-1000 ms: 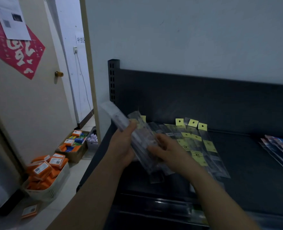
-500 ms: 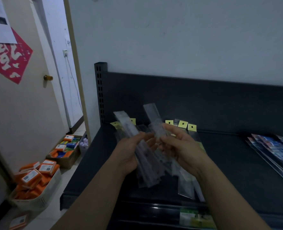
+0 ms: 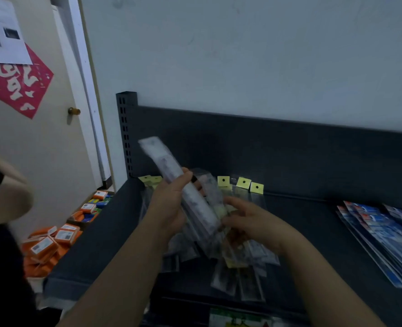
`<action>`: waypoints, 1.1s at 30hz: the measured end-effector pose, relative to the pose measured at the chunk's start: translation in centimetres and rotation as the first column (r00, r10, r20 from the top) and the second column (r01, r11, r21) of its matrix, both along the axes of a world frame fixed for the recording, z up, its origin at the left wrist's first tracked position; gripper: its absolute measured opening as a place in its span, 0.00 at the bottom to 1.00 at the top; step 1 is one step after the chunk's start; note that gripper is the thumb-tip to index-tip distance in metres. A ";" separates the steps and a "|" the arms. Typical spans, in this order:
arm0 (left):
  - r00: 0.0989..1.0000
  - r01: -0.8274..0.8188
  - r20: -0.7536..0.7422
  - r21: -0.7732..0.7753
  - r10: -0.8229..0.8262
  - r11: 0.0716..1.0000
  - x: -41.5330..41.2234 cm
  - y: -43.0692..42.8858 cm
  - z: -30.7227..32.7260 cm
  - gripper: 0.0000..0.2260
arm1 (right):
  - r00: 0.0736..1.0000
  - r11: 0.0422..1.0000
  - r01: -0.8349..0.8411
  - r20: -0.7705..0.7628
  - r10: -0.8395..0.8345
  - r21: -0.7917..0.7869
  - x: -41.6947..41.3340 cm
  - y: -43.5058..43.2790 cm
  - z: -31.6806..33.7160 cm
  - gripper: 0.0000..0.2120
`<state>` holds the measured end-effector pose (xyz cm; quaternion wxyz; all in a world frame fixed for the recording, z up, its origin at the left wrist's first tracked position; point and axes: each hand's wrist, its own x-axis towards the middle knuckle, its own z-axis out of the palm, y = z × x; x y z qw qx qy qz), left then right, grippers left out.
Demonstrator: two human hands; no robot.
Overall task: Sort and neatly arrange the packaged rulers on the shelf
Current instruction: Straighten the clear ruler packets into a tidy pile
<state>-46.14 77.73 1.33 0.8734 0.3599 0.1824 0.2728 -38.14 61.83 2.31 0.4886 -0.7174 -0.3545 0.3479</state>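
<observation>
Two hands work through clear-sleeved rulers above a dark shelf [image 3: 313, 234].

The left hand [image 3: 169, 204] has its fingers curled round one packaged ruler [image 3: 163, 160], which tilts up and away to the left. The right hand [image 3: 252, 220] lies against the loose bundle [image 3: 239, 277] on the shelf, and blur hides whether its fingers pinch. Yellow header tabs [image 3: 243, 182] line the back, and blue packs [image 3: 384, 230] lie well to the right. The print on the packs is too blurred to read. A red paper [image 3: 18, 86] on the door bears white characters.
</observation>
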 end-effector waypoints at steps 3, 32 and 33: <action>0.999 0.025 -0.035 0.086 -0.022 0.996 1.0 -1.5 0.5 0.02 | 1.000 0.998 0.028 0.009 -0.028 0.053 1.1 -0.8 0.1 0.12; 0.990 0.035 -0.138 0.031 -0.030 0.999 2.4 -10.6 -0.5 0.16 | 0.998 0.977 -0.048 -0.028 0.055 0.209 4.2 -4.9 0.5 0.13; 0.990 0.021 -0.143 0.019 -0.018 1.000 2.6 -10.8 -0.7 0.15 | 0.999 0.977 -0.042 -0.001 0.043 0.210 4.4 -5.3 0.2 0.15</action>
